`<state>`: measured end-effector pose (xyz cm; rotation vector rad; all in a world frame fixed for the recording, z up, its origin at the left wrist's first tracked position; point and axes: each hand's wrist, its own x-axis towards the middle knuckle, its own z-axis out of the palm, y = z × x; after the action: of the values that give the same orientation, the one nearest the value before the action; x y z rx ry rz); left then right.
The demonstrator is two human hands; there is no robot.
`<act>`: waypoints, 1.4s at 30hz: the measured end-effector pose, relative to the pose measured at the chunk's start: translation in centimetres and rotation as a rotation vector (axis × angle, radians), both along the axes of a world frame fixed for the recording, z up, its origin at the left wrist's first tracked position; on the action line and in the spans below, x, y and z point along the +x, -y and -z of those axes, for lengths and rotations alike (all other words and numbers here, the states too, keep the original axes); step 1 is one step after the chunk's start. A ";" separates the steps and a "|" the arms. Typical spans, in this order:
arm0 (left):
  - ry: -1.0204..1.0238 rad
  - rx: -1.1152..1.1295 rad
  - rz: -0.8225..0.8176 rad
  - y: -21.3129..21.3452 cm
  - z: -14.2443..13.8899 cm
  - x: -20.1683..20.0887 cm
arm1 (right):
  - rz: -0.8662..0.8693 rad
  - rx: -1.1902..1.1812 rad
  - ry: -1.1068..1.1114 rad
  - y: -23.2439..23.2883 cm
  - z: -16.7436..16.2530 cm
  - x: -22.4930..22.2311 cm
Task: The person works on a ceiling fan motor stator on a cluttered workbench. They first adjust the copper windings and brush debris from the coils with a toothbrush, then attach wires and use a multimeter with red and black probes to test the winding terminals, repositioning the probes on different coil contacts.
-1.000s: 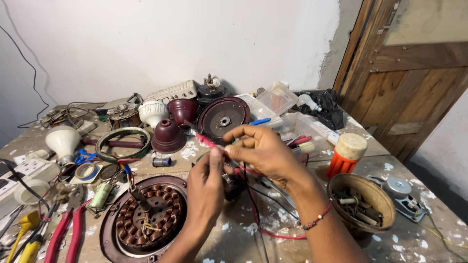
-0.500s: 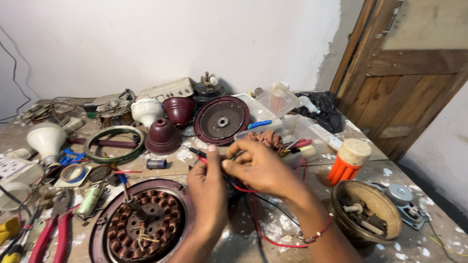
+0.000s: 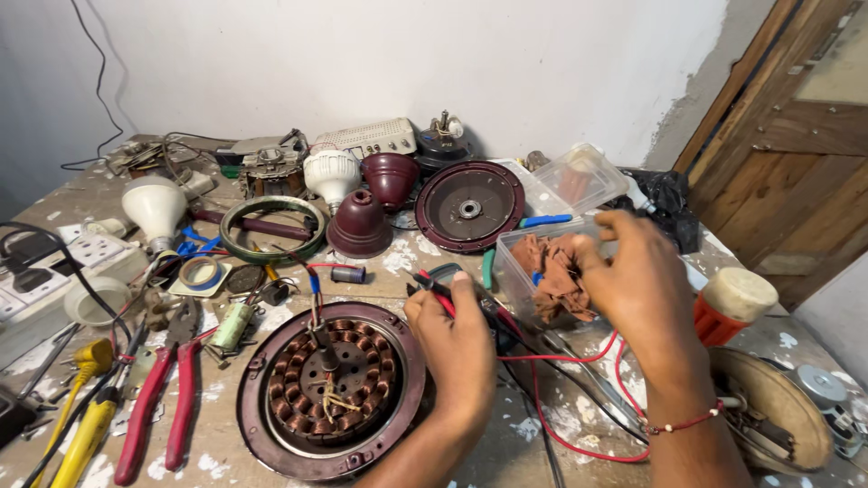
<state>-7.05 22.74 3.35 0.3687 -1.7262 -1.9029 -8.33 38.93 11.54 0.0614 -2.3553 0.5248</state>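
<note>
stator [image 3: 330, 380]: copper windings, matt metal rim | box [image 3: 542, 262]: clear plastic | table [image 3: 226, 452]: rough, paint-flecked

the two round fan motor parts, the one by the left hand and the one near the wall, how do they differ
The stator housing by the left hand lies open side up, showing a ring of copper windings; the end cover near the wall is tilted, showing a plain face with a central bearing hole. Wires run from the stator housing; none show on the end cover. The stator housing looks larger, being closer. Both are round and dark maroon.

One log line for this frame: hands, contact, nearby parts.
left hand: holds red probe | right hand: at brown cloth in clear box | beside: fan stator
</note>
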 end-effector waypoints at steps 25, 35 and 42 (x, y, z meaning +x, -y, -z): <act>-0.116 0.340 0.077 -0.2 2.1 0.6 | -0.916 0.364 0.273 9.2 0.8 -8.7; -0.079 0.219 0.040 -0.4 1.8 1.1 | -0.921 0.459 0.506 9.5 2.0 -11.8; -0.065 0.236 0.059 -0.6 1.9 1.2 | -0.613 0.635 0.529 9.1 1.1 -11.5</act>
<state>-5.82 23.38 1.42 0.3420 -1.4894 -2.1447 -19.81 29.84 10.40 1.0745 -2.9258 0.0315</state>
